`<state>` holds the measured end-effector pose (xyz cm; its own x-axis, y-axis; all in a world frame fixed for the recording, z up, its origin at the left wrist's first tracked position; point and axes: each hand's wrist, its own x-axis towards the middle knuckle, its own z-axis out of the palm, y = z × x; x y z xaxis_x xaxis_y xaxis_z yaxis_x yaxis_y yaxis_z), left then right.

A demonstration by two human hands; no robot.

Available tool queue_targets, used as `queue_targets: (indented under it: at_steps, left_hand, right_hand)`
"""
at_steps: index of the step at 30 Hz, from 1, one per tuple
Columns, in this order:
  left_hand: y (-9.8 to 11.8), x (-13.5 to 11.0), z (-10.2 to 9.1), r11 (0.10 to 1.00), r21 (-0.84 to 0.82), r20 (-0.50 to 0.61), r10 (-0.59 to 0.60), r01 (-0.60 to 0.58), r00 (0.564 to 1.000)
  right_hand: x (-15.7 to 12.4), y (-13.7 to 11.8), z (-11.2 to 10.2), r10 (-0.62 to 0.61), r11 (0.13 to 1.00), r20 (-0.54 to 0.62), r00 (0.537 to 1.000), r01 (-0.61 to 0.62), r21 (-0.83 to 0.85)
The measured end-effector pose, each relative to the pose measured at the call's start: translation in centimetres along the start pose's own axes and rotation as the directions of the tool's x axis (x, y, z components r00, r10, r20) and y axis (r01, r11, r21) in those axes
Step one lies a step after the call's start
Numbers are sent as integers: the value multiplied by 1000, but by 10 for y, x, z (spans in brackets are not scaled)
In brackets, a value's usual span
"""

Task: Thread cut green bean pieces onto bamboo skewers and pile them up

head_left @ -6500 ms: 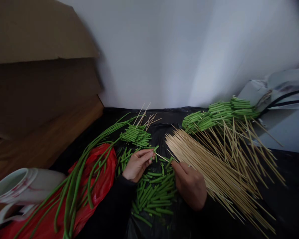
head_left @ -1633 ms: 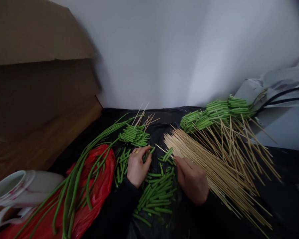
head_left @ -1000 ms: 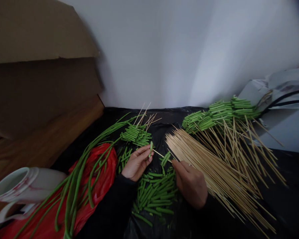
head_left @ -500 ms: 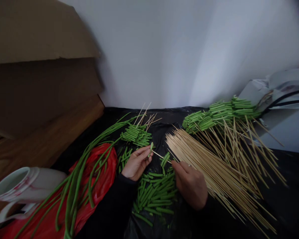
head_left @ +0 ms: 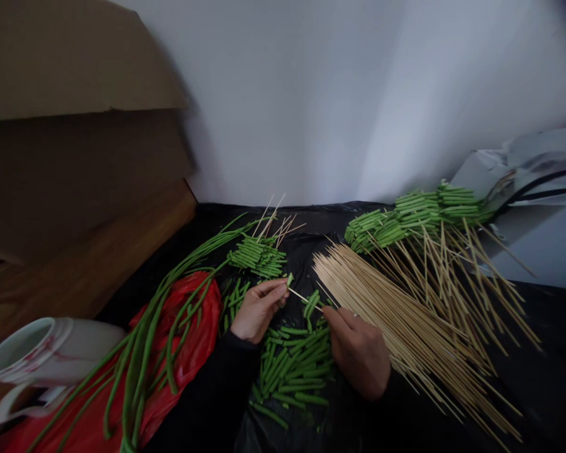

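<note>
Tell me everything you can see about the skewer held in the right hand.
The skewer is thin, straight and pale, wooden by its look. It slants above black plastic. The right hand grips and hides one end; short green pieces sit across it close by, then comes a bare stretch. The other end meets a single green piece pinched in the left hand; whether the tip has pierced it is unclear.

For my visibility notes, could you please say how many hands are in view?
2: the left hand, left of centre, pinches a cut bean piece at the tip of a bamboo skewer; the right hand, right of centre, grips that skewer. No others show.
</note>
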<state>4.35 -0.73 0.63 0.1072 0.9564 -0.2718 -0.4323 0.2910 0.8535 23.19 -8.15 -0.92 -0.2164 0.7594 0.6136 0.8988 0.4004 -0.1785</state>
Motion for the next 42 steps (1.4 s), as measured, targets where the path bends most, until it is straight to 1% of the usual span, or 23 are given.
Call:
queue_targets:
  at_steps: [4,7,13,21,26,31,35,38,40,42]
  left_hand:
    - [-1,-1,1,1000,-19,7,-19,19,1000]
    - [-1,-1,1,999,-15,8,-46,46,999]
    - [1,0,1,998,-1,20,-64,64,998]
    - [-3,-1,4,995,-10,28,-94,95,995]
    - [-4,-5,8,995,70,35,-68,66,997]
    - [-14,-12,14,968,246,124,-73,41,990]
    - [-16,-11,13,941,336,166,-16,-41,986]
    - [-6,-8,7,895,427,205,42,-127,978]
    - [3,-5,1,853,487,179,111,-186,978]
    - [13,-1,-7,795,554,104,227,-246,968]
  right_hand:
    - [0,1,0,2,1000,-1,1000,-2,9]
    - [-1,2,0,3,1000,-8,1000,-3,13]
    - [-1,0,0,13,999,-13,1000,-12,39]
    - [-2,-1,2,29,998,-11,1000,-28,63]
    - [-2,-2,1,32,997,-4,999,-32,64]
    - [-1,-4,0,21,997,6,1000,-22,72]
    - [-1,-5,0,12,997,-8,1000,-11,73]
    - [0,-2,0,18,998,-22,1000,-17,68]
    - [1,2,-1,37,998,-37,999,-35,57]
    - [3,6,-2,61,997,-48,997,-58,47]
